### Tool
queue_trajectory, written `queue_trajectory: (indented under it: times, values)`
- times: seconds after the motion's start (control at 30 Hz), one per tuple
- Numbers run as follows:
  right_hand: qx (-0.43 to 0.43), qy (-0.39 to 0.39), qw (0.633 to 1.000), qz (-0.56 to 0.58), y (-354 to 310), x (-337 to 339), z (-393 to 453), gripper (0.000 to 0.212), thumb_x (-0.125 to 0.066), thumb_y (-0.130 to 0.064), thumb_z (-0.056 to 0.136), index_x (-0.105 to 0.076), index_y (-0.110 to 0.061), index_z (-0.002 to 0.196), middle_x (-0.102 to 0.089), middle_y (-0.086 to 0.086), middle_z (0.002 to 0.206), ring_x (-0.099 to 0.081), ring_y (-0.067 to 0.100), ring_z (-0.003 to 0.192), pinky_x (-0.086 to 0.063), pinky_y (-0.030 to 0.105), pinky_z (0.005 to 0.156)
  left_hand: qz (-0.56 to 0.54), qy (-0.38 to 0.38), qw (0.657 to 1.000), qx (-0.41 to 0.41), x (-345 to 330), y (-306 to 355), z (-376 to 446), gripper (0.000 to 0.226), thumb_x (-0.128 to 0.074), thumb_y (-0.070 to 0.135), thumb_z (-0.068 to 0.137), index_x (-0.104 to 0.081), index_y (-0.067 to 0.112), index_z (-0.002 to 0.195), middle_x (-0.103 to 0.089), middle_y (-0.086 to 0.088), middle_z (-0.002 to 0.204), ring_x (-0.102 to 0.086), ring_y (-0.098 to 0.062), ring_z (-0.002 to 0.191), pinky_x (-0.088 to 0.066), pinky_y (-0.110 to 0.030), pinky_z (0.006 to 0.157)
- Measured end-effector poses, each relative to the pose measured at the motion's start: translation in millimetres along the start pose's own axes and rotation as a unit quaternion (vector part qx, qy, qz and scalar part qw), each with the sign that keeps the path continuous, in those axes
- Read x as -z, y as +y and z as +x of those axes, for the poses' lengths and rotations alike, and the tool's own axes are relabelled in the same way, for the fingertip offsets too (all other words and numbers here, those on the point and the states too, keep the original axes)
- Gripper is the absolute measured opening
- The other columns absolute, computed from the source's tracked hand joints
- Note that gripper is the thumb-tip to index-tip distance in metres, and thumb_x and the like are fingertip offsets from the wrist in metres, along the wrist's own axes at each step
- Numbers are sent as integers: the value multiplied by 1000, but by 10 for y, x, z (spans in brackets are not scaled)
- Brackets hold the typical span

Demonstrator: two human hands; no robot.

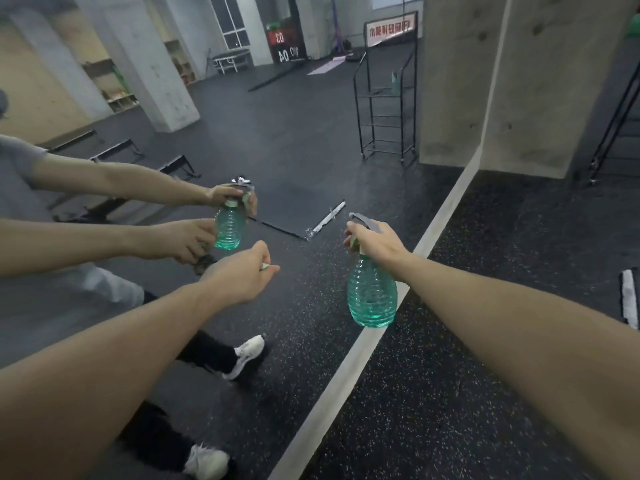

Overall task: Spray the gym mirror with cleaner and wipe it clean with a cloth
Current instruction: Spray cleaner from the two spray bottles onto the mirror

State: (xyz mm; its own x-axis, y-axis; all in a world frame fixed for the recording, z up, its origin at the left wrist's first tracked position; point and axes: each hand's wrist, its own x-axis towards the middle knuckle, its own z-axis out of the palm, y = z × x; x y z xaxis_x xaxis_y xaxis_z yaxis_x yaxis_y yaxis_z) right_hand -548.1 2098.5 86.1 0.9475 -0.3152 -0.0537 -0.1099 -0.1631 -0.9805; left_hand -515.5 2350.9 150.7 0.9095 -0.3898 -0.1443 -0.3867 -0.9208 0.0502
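1. Fingers of our right hand (375, 242) are curled round the neck and trigger of the spray bottle (371, 294), which hangs close in front of the mirror (294, 140) with its nozzle aimed at the glass.
2. Our left hand (239, 275) is loosely curled, thumb and forefinger pinching something small and pale green (265, 266); we cannot tell what it is. The reflection shows a dark wad under that hand, possibly the cloth, but that is a guess.
3. We judge the spraying step is in hand; no wet patch shows on the glass yet.
4. Risks from here, as we see them:
   - With the nozzle this near and low, cleaner may run down to the pale strip (349, 358) at the mirror's foot and onto the speckled floor (467, 393), leaving it slippery.
   - If the left hand is busy pinching, wiping could lag and the spray dry into streaks.
   - A tilted bottle may draw air and only sputter.
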Motion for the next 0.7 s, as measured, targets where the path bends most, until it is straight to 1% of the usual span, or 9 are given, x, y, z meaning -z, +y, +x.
queue_trajectory:
  times: [0.07,0.13,0.2,0.23,0.3,0.37,0.4,0.53,0.7]
  values:
    - [5,-12,1000,-7,17,195,188,26,-54,-32,102,-70,-14,92,-76,7,90,-65,17,77,-51,30,78,5,-6,1000,13,29,181,140,26,-47,46,104,-42,21,99,-62,-2,94,-61,-28,88,-51,-47,86]
    - [2,-21,1000,-16,64,390,373,28,-55,-33,100,-70,-16,83,-77,7,88,-67,18,77,-53,36,87,9,-7,1000,24,64,364,277,26,-46,47,104,-42,21,100,-61,-1,93,-60,-26,86,-51,-46,85]
    - [-5,-28,999,-16,122,591,523,31,-56,-34,99,-69,-17,77,-77,6,82,-68,20,77,-54,41,91,10,-6,999,32,116,563,409,26,-47,47,104,-44,21,100,-62,-1,91,-61,-24,83,-51,-45,82]
    - [-7,-27,999,-17,150,692,591,33,-55,-36,98,-68,-16,75,-75,5,78,-68,22,77,-54,43,90,10,-5,999,35,139,669,473,27,-47,47,104,-44,21,100,-63,-1,90,-61,-24,82,-52,-45,81]
    - [-12,-9,1000,-24,194,894,719,36,-55,-39,98,-65,-15,74,-71,3,72,-66,24,75,-54,40,81,10,0,999,38,184,885,593,27,-47,47,104,-44,21,101,-62,1,88,-62,-25,82,-52,-44,80]
    - [-19,8,999,-27,209,1091,840,36,-54,-40,99,-64,-16,74,-69,2,72,-63,23,74,-49,35,72,14,5,999,37,229,1106,711,27,-47,47,104,-44,20,102,-59,3,86,-61,-26,83,-49,-41,78]
    - [-21,13,999,-25,221,1182,915,36,-54,-40,98,-65,-16,74,-70,1,73,-65,23,77,-49,34,73,17,7,999,35,249,1218,776,27,-47,47,104,-44,20,103,-58,4,86,-60,-26,84,-47,-40,76]
    - [-20,7,1000,-16,265,1527,1178,31,-54,-43,97,-68,-19,84,-74,0,82,-70,26,92,-52,41,90,25,10,999,25,309,1610,1040,28,-46,47,105,-44,19,105,-57,4,86,-59,-26,85,-43,-37,73]
    - [-27,16,999,-15,397,1899,1448,35,-54,-42,98,-70,-11,94,-76,9,94,-70,31,96,-52,42,92,29,1,1000,4,302,1967,1442,28,-44,47,105,-43,19,104,-56,5,83,-59,-24,82,-44,-38,72]
